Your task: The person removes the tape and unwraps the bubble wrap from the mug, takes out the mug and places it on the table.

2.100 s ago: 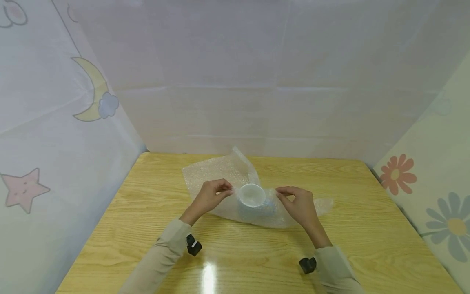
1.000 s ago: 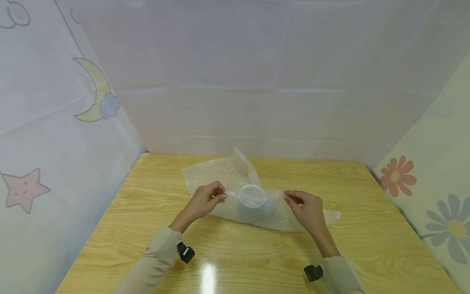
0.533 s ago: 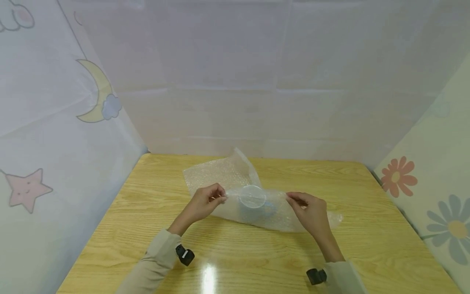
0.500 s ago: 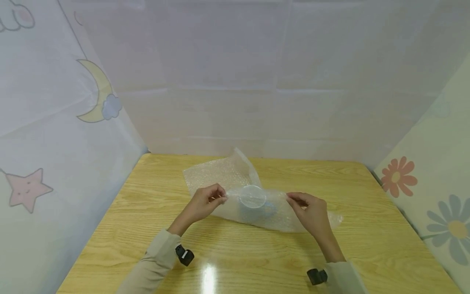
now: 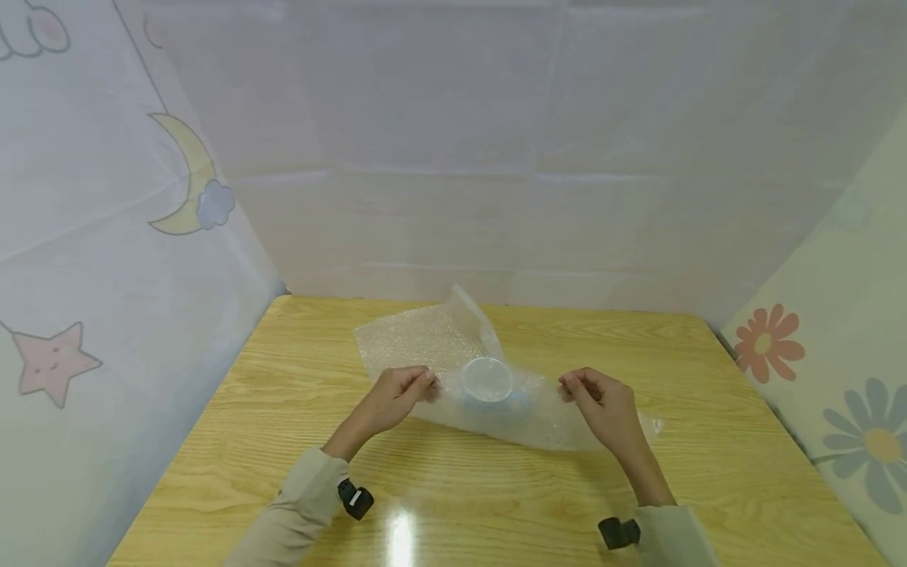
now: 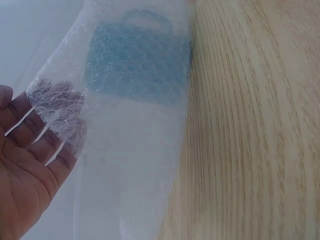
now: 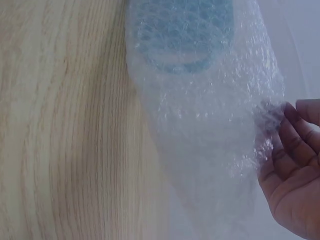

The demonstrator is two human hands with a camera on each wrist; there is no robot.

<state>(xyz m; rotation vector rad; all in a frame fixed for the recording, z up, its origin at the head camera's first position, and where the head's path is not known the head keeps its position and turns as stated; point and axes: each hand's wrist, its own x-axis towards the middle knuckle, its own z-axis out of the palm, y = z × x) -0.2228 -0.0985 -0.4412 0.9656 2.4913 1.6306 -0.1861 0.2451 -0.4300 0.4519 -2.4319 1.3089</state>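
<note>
A light blue mug (image 6: 135, 62) with a white rim (image 5: 487, 380) stands upright behind bubble wrap (image 5: 553, 421). Its handle (image 7: 182, 65) shows through the film on the right-hand side. Beside the mug's left, my left hand (image 5: 393, 399) has its fingertips behind the upper edge of the wrap; in the left wrist view the fingers are fairly straight and the thumb lies off the film. My right hand (image 5: 604, 402) does likewise on the other side, fingertips seen through the film and thumb apart from it in the right wrist view.
More of the sheet (image 5: 418, 339) spreads out behind and left of the mug, one edge folded up. Everything lies on a wooden table (image 5: 283, 409). Printed cloth walls (image 5: 453, 220) stand at the back and sides.
My hands have moved apart, drawing the wrap's near edge up and outward around the mug. In the last half second the fingertips have slipped behind the film, where earlier they pinched its edge.
</note>
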